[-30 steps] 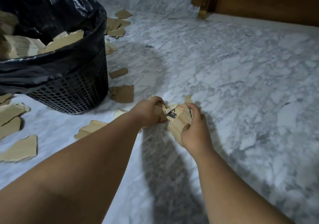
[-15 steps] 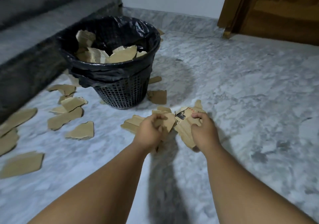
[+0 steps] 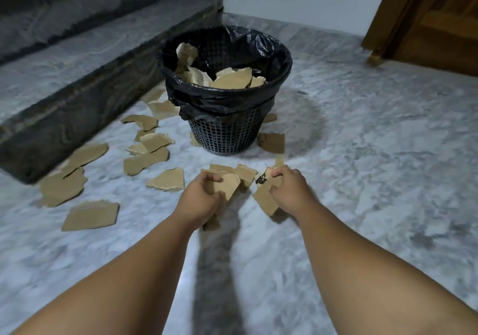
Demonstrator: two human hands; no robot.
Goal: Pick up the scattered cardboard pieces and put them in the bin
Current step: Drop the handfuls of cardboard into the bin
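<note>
Marble floor (image 3: 362,153); bin (image 3: 225,138) now farther off; left hand (image 3: 200,200), right hand (image 3: 291,192) fingers (image 3: 214,178) still clutch cardboard pieces (image 3: 230,186).

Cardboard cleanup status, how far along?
Partly done. Torn pieces already sit in the bin. In hand: left hand and right hand each grip cardboard scraps. Left: many floor pieces, mostly between bin and step.

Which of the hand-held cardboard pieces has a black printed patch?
The cardboard piece in the right hand: a black patch shows beside its fingers, while the left hand holds a plain brown piece.
</note>
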